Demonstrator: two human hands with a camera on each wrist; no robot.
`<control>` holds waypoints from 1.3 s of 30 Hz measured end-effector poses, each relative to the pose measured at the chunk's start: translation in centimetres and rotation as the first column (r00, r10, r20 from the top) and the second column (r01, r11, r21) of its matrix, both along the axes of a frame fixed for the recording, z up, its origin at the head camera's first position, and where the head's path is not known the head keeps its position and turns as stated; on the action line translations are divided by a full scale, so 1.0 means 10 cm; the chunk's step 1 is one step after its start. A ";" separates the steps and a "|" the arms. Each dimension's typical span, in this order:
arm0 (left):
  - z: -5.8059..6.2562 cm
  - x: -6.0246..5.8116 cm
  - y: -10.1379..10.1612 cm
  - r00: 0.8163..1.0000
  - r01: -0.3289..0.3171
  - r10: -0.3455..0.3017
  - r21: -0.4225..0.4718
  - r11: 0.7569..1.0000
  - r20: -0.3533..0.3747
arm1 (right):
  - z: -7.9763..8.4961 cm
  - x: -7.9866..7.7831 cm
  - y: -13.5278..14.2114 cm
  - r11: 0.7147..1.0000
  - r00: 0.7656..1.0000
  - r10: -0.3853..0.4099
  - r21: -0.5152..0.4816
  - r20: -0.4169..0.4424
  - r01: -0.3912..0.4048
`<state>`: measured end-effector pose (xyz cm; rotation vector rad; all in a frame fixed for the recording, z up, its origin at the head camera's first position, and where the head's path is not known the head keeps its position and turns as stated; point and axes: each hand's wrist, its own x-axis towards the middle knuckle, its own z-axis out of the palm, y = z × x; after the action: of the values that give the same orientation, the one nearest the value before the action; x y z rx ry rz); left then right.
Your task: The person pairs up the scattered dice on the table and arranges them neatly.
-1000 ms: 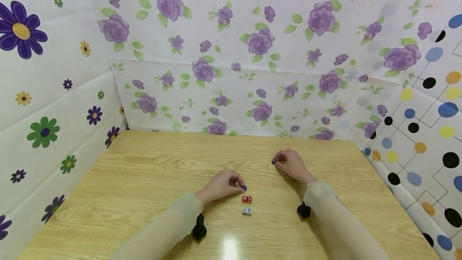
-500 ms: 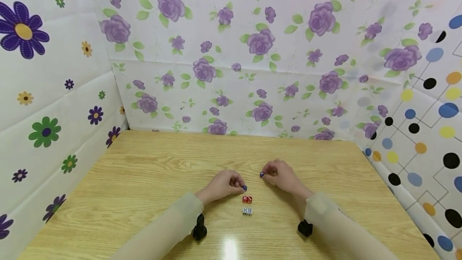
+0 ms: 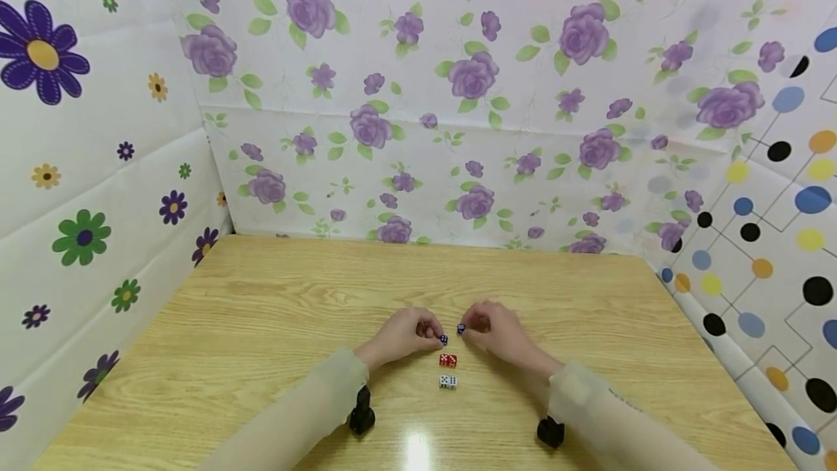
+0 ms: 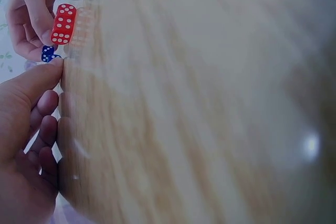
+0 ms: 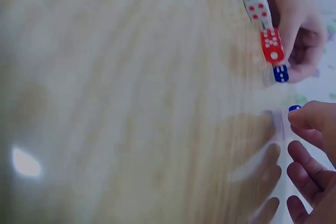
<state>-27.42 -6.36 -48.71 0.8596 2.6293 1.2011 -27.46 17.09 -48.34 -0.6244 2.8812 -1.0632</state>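
Observation:
In the head view my left hand pinches a blue die with white pips on the table. Just to its right, my right hand holds a second blue die between thumb and forefinger. A small gap separates the two, also visible in the right wrist view between the left blue die and the right one, whose blue die is mostly behind the thumb. A pair of red dice sits side by side nearer the person, and a pair of white dice lies nearer still.
The wood-grain table stretches around both hands. Flowered cloth hangs behind it, with patterned cloths on either side. A black wrist camera sits under the left wrist, another black camera under the right.
My right hand has brought its blue die leftward and nearer the person, close to the other blue die. The left hand and the red and white dice have stayed in place.

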 end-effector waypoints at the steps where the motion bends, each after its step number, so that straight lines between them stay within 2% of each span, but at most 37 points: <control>1: 0.00 0.00 0.00 1.000 0.000 0.000 0.000 1.000 -0.002 | 0.00 0.02 -0.01 1.000 1.000 0.004 -0.002 0.000 -0.004; 11: 0.00 0.01 0.00 1.000 0.003 -0.003 -0.007 1.000 -0.002 | 0.01 0.16 -0.08 0.999 0.999 0.043 -0.001 -0.024 -0.043; 27: 0.04 0.04 0.01 1.000 -0.011 0.010 -0.016 1.000 -0.016 | -0.04 0.22 -0.13 0.999 0.996 -0.005 0.035 -0.090 0.008; 39: 0.02 0.03 0.02 0.999 -0.016 0.015 -0.028 0.999 -0.034 | -0.05 0.22 -0.14 0.999 0.996 -0.031 0.033 -0.086 0.034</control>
<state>-27.14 -6.21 -48.50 0.8630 2.6774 1.1608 -25.24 15.71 -48.89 -0.6381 2.9855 -1.0129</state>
